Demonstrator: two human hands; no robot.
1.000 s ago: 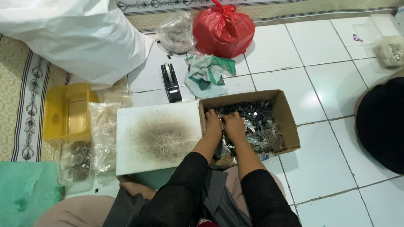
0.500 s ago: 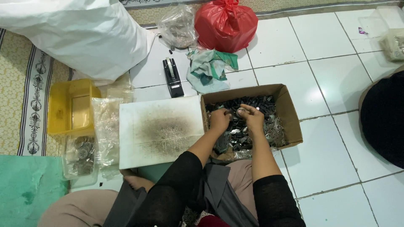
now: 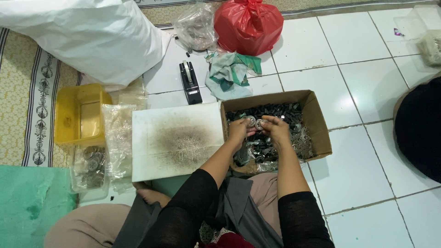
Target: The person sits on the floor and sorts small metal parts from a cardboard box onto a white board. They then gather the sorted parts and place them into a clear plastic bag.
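Both hands, left hand (image 3: 240, 130) and right hand (image 3: 277, 128), are pinching small metal rings (image 3: 255, 122) over the cardboard box (image 3: 317, 115); they look hard, light, best gripped by the rim.

white sack (image 3: 78, 36) running off top edge | dark shape (image 3: 420, 128) being cut by right edge | small parts in cardboard box (image 3: 321, 124) blurring together | round pieces (image 3: 255, 122) in hands (image 3: 259, 130) staying too small to identify
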